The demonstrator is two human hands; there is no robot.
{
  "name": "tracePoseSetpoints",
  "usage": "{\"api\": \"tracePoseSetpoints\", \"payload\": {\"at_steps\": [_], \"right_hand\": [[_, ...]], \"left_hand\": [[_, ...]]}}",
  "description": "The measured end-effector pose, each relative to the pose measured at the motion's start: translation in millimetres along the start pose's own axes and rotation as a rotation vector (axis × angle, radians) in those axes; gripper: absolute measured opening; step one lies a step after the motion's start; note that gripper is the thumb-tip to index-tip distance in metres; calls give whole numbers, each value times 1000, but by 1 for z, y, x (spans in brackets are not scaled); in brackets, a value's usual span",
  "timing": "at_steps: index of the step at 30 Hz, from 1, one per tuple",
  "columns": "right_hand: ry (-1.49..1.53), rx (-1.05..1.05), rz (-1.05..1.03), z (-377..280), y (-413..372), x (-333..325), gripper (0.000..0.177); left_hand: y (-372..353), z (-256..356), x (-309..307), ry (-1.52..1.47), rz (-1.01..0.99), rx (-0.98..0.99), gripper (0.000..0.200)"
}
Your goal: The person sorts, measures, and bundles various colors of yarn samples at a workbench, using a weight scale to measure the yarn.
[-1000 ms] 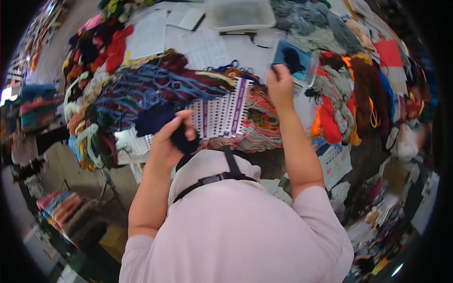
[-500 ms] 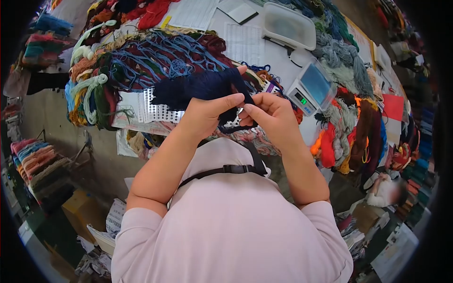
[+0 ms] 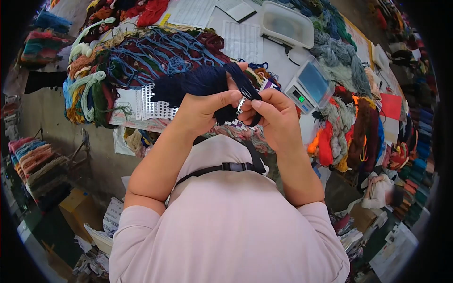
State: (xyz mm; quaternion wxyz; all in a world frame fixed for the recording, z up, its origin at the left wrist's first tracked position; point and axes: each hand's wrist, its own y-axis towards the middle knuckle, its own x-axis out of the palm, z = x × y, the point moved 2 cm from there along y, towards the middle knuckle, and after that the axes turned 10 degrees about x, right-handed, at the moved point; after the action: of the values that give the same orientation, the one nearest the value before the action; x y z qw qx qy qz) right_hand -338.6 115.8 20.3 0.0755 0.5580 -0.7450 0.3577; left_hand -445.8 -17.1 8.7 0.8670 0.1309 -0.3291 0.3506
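A thick hank of navy blue yarn (image 3: 193, 84) spans both hands above the front of the table. My left hand (image 3: 203, 107) is closed around its middle, with cut ends hanging out to the left. Pinched between thumb and fingers of my right hand (image 3: 276, 111) is the other end of the strands, which loops down from above. A small gap shows between the two hands. Behind the yarn lies a heap of blue and maroon skeins (image 3: 165, 54). A perforated white card (image 3: 158, 107) lies beneath the hank's left end.
A digital scale (image 3: 307, 87) with a lit display stands right of my hands. Beyond it are a clear plastic tub (image 3: 288, 23) and printed sheets (image 3: 242, 42). Coloured skeins (image 3: 330, 137) hang over the right table edge. Another person (image 3: 379, 191) is at the lower right.
My right hand has moved slightly right and down, drawing the yarn strands away from my left hand. The gap between the hands has widened. The camera view shifted slightly.
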Motion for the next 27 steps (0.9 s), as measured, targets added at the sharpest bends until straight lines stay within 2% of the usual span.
{"api": "tracePoseSetpoints", "payload": {"at_steps": [3, 8, 13, 19, 21, 23, 25, 26, 27], "right_hand": [[-22, -18, 39, 2, -1, 3, 9], [-77, -24, 53, 2, -2, 3, 9], [-82, -60, 51, 6, -2, 1, 8], [-7, -129, 83, 6, -1, 0, 12], [178, -155, 179, 1, 3, 4, 14], [164, -125, 135, -13, 3, 0, 10], [-264, 168, -94, -22, 1, -8, 10], [-298, 174, -363, -27, 1, -11, 17], [-125, 120, -382, -33, 5, -27, 22]], "left_hand": [[-1, 4, 9, -64, 14, -46, 56], [-2, 3, 14, 98, -9, 23, 58], [-2, -1, 14, 128, -4, 36, 57], [0, 0, 11, 131, -79, 94, 53], [1, -6, 1, 166, -128, 143, 52], [0, -12, -8, -214, -194, 138, 52], [0, 2, -3, -352, -270, -76, 51], [-3, 6, -5, -453, -305, -217, 50], [-5, 7, -6, -518, -260, -322, 46]]}}
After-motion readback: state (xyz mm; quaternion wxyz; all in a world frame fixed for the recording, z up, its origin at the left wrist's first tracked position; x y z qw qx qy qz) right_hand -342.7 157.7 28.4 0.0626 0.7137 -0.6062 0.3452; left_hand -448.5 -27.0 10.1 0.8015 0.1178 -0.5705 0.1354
